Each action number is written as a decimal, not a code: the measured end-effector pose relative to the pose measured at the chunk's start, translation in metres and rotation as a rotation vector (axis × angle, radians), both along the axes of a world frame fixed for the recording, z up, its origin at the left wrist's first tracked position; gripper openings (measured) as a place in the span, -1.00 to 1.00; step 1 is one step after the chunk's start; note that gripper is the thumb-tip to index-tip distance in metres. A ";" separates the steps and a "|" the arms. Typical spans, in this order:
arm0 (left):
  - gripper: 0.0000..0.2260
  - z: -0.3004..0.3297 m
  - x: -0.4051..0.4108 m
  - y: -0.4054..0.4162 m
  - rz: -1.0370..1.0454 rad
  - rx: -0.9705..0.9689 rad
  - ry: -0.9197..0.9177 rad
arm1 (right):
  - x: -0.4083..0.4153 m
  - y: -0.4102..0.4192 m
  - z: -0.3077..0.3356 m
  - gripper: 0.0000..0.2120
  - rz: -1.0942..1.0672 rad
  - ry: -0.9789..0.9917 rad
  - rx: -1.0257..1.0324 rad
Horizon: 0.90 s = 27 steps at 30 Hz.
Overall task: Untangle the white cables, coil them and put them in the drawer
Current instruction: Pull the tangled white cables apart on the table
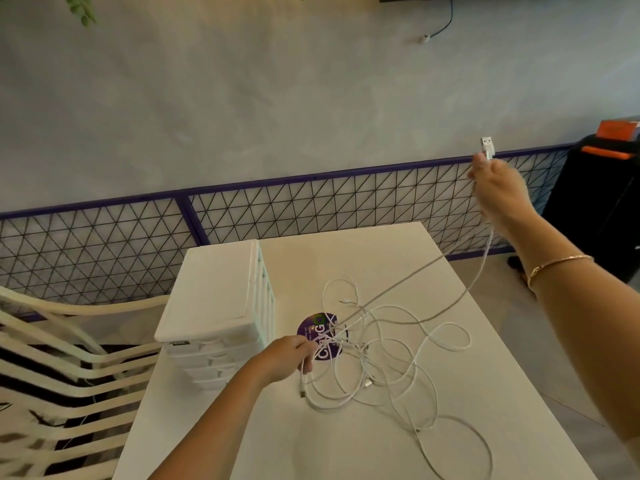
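A tangle of white cables (377,358) lies spread on the white table (346,441). My right hand (498,188) is raised high above the table's far right corner and grips one cable just below its USB plug (487,146); that cable runs taut down into the tangle. My left hand (289,356) is low at the tangle's left edge and pinches cable strands there. A white drawer unit (218,306) with several drawers stands on the table's left side, all drawers look closed.
A round purple sticker (317,332) sits on the table under the cables. A white slatted chair (62,362) stands at the left. A wire mesh fence (311,209) runs behind the table. A black and orange case (602,188) stands at far right.
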<state>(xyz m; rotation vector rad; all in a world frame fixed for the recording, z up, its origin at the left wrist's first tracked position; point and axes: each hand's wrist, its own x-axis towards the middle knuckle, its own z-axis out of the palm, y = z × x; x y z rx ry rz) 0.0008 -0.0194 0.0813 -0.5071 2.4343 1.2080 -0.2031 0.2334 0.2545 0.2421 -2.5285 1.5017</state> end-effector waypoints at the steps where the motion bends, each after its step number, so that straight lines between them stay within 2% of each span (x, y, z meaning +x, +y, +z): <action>1: -0.70 0.001 -0.001 0.000 0.028 0.037 0.017 | -0.002 0.002 -0.001 -0.63 0.004 0.011 0.012; 5: -0.73 0.013 -0.015 0.006 0.160 0.146 0.087 | -0.002 -0.008 -0.010 -0.64 0.065 -0.024 0.054; 8: -0.76 0.029 -0.027 0.015 0.093 0.172 0.038 | 0.005 -0.020 -0.021 -0.63 0.158 -0.057 0.120; 13: -0.84 0.013 -0.035 0.045 -0.261 0.044 -0.160 | 0.008 -0.017 -0.030 -0.64 0.187 -0.040 0.263; 16: -0.80 -0.014 -0.033 0.063 -0.365 -0.035 -0.202 | 0.002 -0.012 -0.034 -0.61 0.192 -0.063 0.398; 20: -0.68 -0.037 -0.034 0.067 -0.414 -0.252 -0.263 | 0.001 -0.017 -0.040 -0.63 0.245 -0.075 0.538; 22: -0.73 -0.049 -0.037 0.071 -0.390 -0.281 -0.263 | 0.000 -0.014 -0.052 -0.64 0.263 -0.114 0.608; 27: -0.73 -0.077 -0.046 0.084 -0.284 -0.306 -0.162 | -0.007 -0.002 -0.072 -0.65 0.286 -0.189 0.769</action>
